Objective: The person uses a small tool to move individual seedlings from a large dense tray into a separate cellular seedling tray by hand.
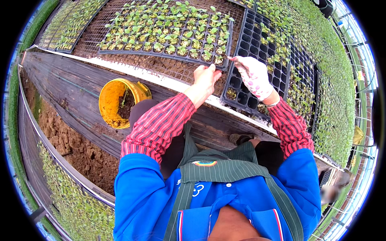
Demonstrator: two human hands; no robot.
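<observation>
A black plastic seedling tray [162, 55] full of small green seedlings lies on wire mesh before me. My bare left hand [205, 80] pinches its near right corner between thumb and fingers. Just right of that corner is my right hand [252, 76], in a white glove with pink spots. Its closed fingertips hold a small thin object [228, 57] at the tray's right edge; what it is cannot be made out. Below the right hand lies a second black cell tray [242, 64], with many bare cells and a few holding soil mix or seedlings.
A yellow bucket [114, 104] with dark soil and a plant scrap inside stands left of my left forearm, on black ground fabric [69, 81]. A white bench rail [169, 82] runs along the mesh's near edge. More seedling trays [325, 75] fill the right side.
</observation>
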